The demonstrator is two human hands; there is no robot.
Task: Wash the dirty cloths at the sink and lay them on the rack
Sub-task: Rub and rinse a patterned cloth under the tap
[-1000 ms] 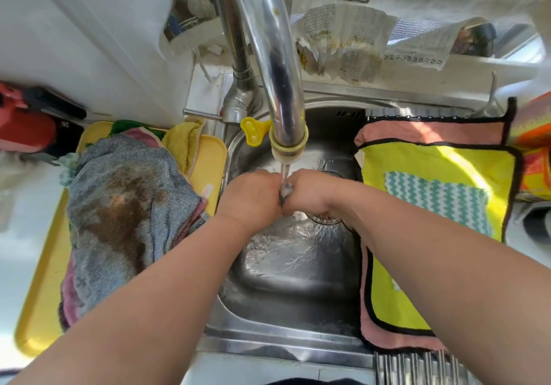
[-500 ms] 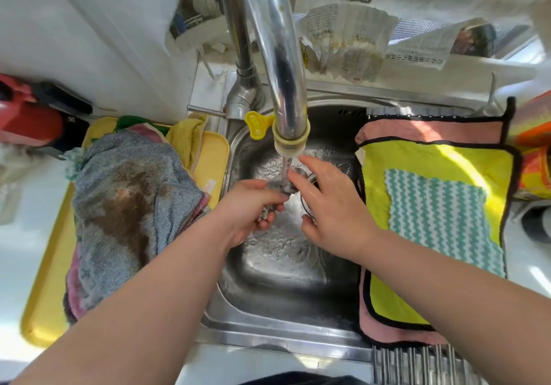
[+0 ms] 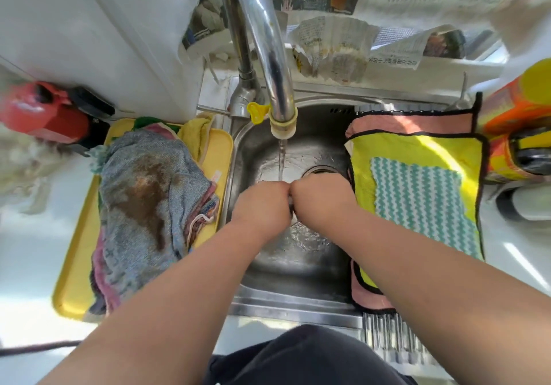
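Observation:
Water runs from the chrome faucet into the steel sink. My left hand and my right hand meet knuckle to knuckle under the stream, both curled into fists, backs up. No cloth shows in either hand. A grey cloth with a brown stain tops a pile of cloths on the yellow tray left of the sink. On the rack at the right lie a pink cloth, a yellow cloth and a teal zigzag cloth, stacked flat.
A red container stands at the far left by the white wall. Orange and yellow bottles crowd the right edge. Newspaper lines the ledge behind the faucet. The drain sits just beyond my right hand.
Half a second ago my hands were apart with looser fingers under the tap. They have since closed into fists, come together again and moved lower in the basin.

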